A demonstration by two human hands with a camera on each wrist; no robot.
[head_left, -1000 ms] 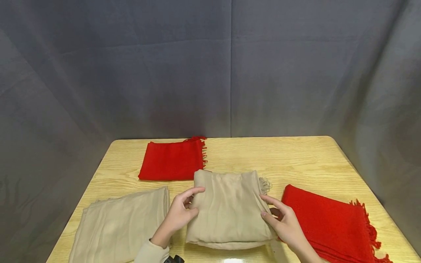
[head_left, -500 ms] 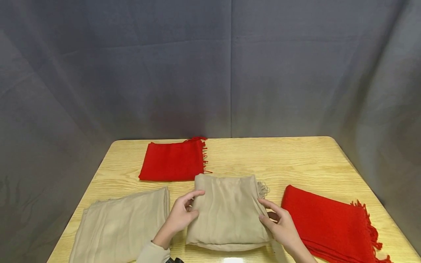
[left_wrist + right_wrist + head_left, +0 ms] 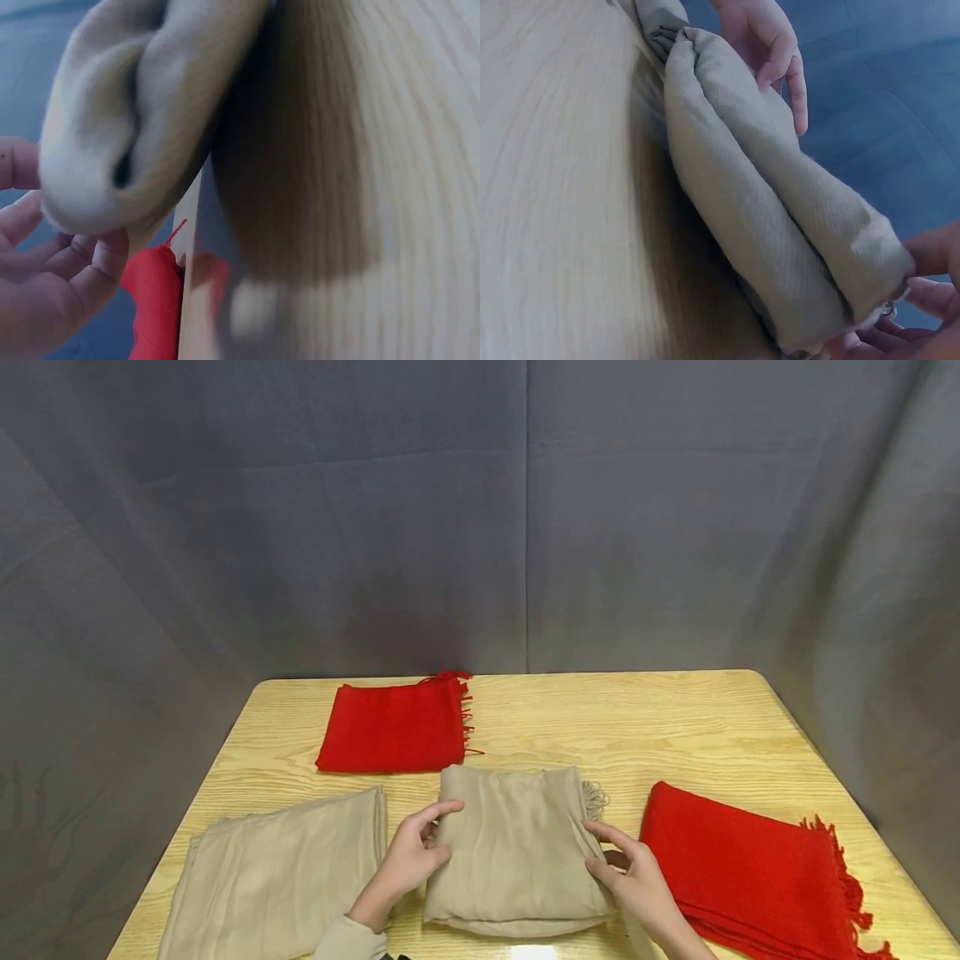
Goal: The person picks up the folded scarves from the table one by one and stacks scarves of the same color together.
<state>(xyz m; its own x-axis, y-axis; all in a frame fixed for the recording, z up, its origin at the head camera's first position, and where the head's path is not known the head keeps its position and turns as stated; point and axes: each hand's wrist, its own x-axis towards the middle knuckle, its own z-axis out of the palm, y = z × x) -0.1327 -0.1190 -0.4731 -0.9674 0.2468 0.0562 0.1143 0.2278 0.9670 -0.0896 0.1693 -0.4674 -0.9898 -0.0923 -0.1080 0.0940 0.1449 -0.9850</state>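
Observation:
A folded beige scarf (image 3: 517, 852) with a fringe at its far right corner lies between both hands at the table's near middle. My left hand (image 3: 411, 852) grips its left side, thumb and index finger on top and other fingers underneath, as the left wrist view shows. At the right side, my right hand (image 3: 633, 877) holds the folded edge in the same way. Its folded layers (image 3: 742, 180) face the right wrist camera, close over the wood with a dark shadow below.
Another folded beige scarf (image 3: 277, 877) lies at the left of the wooden table (image 3: 637, 718). One fringed red scarf (image 3: 393, 727) rests at the back left, and a second red scarf (image 3: 750, 868) is just right of my right hand. Grey curtains (image 3: 480, 527) surround the table.
Both hands have drawn the beige scarf slightly toward me and lower, its far edge shifting away from the back red scarf. The right hand has come a little inward. The other scarves stay put.

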